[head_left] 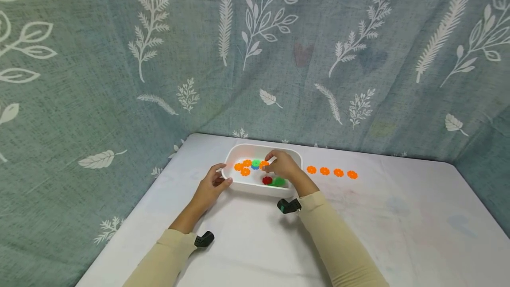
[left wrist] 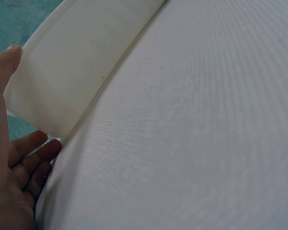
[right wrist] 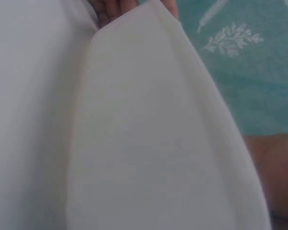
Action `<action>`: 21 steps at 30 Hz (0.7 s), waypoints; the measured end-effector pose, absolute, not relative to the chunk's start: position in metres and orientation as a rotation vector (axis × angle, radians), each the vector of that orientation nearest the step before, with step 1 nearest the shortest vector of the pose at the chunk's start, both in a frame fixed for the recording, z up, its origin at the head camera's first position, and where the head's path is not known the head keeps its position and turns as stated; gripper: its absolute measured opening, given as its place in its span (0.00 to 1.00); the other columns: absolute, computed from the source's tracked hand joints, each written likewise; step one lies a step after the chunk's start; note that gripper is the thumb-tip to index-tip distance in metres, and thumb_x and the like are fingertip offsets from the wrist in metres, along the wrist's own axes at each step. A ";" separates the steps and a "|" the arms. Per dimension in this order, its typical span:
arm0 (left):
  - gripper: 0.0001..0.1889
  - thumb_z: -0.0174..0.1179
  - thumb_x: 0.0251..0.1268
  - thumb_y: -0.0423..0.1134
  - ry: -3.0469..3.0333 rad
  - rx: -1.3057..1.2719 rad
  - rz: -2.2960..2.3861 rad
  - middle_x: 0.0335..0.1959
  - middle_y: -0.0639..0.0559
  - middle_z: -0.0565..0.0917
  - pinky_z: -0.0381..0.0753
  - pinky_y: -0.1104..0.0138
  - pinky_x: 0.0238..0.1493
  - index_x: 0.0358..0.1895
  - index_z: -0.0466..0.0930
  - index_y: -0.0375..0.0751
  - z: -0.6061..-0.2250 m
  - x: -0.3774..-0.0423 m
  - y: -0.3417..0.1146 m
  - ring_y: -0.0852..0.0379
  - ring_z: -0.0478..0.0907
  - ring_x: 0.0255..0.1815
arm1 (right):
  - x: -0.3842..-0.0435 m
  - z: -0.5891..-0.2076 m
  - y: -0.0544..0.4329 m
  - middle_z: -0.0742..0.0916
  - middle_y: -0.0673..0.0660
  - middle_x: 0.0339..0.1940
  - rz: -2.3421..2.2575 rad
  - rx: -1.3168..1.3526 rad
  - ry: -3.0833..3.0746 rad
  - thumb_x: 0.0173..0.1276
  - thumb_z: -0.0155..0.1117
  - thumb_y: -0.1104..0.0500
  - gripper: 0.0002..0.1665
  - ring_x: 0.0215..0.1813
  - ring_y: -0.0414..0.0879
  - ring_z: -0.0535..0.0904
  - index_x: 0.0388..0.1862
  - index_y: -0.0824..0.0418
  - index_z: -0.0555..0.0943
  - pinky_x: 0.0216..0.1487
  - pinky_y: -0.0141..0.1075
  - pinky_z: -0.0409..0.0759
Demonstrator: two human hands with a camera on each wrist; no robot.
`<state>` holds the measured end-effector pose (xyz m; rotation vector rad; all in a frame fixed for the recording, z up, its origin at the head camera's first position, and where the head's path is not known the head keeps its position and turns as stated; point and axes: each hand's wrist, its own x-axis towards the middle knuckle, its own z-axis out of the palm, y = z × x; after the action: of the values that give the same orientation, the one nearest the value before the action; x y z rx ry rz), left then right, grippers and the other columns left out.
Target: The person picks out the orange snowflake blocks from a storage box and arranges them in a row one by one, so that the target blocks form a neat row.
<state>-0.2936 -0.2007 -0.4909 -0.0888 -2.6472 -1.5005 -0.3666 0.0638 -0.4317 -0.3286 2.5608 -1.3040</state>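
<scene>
A white plastic bin (head_left: 255, 186) stands on the table; its outer wall (left wrist: 81, 62) fills part of the left wrist view. My left hand (head_left: 211, 185) holds its left end, thumb at the near rim and fingers spread along the end wall. Inside the bin, my right hand (head_left: 280, 165) pinches an orange notched disc (head_left: 264, 165). Left of it lie several orange discs (head_left: 245, 172), with a green disc (head_left: 256, 163) over a blue one. A red disc (head_left: 267, 180) and blurred green pieces (head_left: 280, 182) are by the near wall. In the right wrist view the bin wall (right wrist: 148, 120) hides the right fingers.
Several orange discs (head_left: 324, 171) form a row on the white tablecloth (head_left: 398, 225), right of the bin. A patterned teal curtain (head_left: 255, 56) hangs behind the table and along its left side. Black wrist cameras (head_left: 204, 239) sit at both sleeves.
</scene>
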 end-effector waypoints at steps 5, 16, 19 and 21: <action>0.32 0.62 0.66 0.53 -2.639 -0.115 -1.511 0.63 0.45 0.76 0.72 0.50 0.57 0.70 0.60 0.56 -0.492 -0.293 -0.202 0.48 0.75 0.54 | -0.362 -0.425 0.070 0.87 0.51 0.32 -1.326 -0.318 2.565 0.63 0.71 0.57 0.17 0.40 0.55 0.81 0.49 0.56 0.78 0.36 0.39 0.77; 0.32 0.62 0.66 0.55 -2.634 -0.109 -1.535 0.64 0.46 0.75 0.72 0.49 0.57 0.70 0.61 0.58 -0.494 -0.296 -0.203 0.48 0.74 0.55 | -0.358 -0.414 0.091 0.87 0.56 0.37 -1.499 -0.284 2.490 0.66 0.68 0.61 0.17 0.48 0.62 0.80 0.53 0.59 0.78 0.49 0.52 0.76; 0.32 0.61 0.66 0.55 -2.640 -0.118 -1.535 0.64 0.46 0.74 0.72 0.49 0.57 0.70 0.60 0.58 -0.494 -0.296 -0.204 0.48 0.74 0.55 | -0.357 -0.412 0.098 0.87 0.58 0.38 -1.529 -0.277 2.475 0.66 0.67 0.62 0.18 0.49 0.63 0.79 0.54 0.59 0.77 0.51 0.54 0.75; 0.32 0.61 0.66 0.55 -2.640 -0.118 -1.536 0.65 0.45 0.74 0.72 0.49 0.57 0.70 0.60 0.59 -0.494 -0.297 -0.204 0.48 0.74 0.56 | -0.357 -0.411 0.103 0.87 0.59 0.39 -1.555 -0.260 2.463 0.66 0.68 0.62 0.18 0.50 0.64 0.79 0.54 0.60 0.77 0.52 0.55 0.75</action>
<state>-0.2968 -0.2043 -0.4939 -0.1183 -2.6403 -1.5361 -0.3568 0.1033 -0.4110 -0.2601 2.4631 -1.5547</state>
